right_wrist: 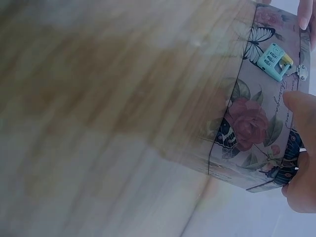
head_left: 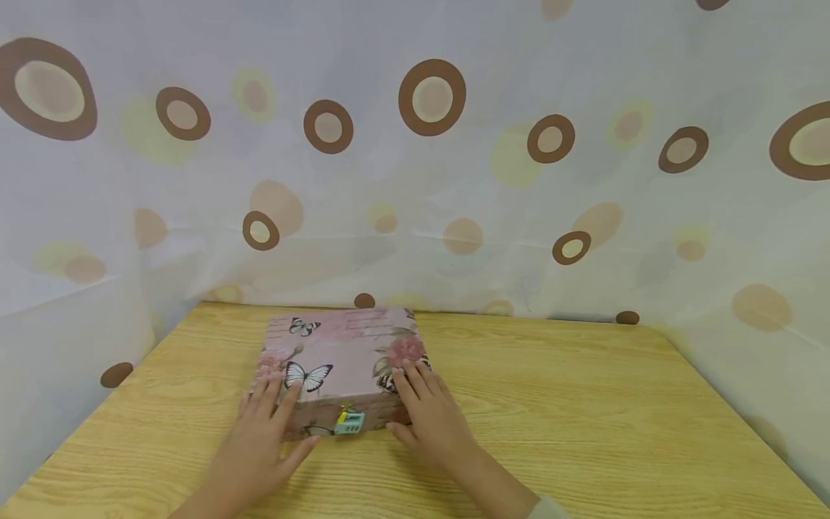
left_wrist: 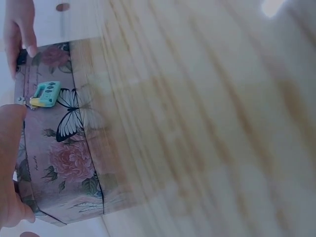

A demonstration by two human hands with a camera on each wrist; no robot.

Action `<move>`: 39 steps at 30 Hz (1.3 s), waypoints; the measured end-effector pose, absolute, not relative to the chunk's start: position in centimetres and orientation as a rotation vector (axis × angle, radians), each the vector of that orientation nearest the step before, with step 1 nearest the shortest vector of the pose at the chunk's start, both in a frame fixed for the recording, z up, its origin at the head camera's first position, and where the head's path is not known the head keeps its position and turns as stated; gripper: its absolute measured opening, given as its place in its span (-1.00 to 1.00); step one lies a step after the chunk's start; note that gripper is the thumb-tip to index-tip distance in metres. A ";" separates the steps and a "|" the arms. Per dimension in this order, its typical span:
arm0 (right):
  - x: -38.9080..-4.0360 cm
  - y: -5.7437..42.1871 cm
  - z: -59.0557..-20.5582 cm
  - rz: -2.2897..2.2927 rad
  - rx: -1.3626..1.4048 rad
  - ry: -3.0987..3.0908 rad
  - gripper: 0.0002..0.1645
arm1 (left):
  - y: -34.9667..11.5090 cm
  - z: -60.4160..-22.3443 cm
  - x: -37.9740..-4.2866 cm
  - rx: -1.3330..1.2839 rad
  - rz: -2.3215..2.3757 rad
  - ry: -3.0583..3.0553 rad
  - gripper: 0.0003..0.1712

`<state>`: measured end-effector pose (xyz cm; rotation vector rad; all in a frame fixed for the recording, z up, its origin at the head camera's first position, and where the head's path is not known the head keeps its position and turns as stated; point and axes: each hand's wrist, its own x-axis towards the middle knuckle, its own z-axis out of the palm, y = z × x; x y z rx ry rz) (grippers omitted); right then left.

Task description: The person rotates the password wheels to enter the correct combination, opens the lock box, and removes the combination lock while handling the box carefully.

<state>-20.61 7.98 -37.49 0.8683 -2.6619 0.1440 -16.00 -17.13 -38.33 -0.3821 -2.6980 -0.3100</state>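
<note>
A pink box (head_left: 350, 360) with flowers and butterflies on it sits on the wooden table, its lid closed. From the clasp on its front face hangs a small turquoise combination padlock (head_left: 349, 422) with a yellow part. My left hand (head_left: 256, 440) rests on the front left of the box, fingers fairly straight across the lid edge and thumb reaching out before the front face. At the front right corner my right hand (head_left: 437, 418) lies with its fingers extended on the lid and its thumb by the front face. The padlock (left_wrist: 47, 94) is between the hands.
The light wooden tabletop (head_left: 583, 418) extends to both sides of the box. Behind it and along the sides hangs a pale curtain (head_left: 493, 187) patterned with brown rings and spots.
</note>
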 end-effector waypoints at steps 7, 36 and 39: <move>-20.6 8.5 -37.7 0.107 0.848 -2.673 -0.16 | -16.7 -38.3 -16.0 -0.393 -0.296 -2.699 -0.16; -19.7 10.4 -37.2 0.168 0.829 -2.688 -0.16 | -14.7 -38.4 -16.3 -0.421 -0.329 -2.668 -0.15; -19.7 10.7 -37.2 0.171 0.822 -2.689 -0.16 | -14.4 -38.5 -16.4 -0.433 -0.321 -2.660 -0.15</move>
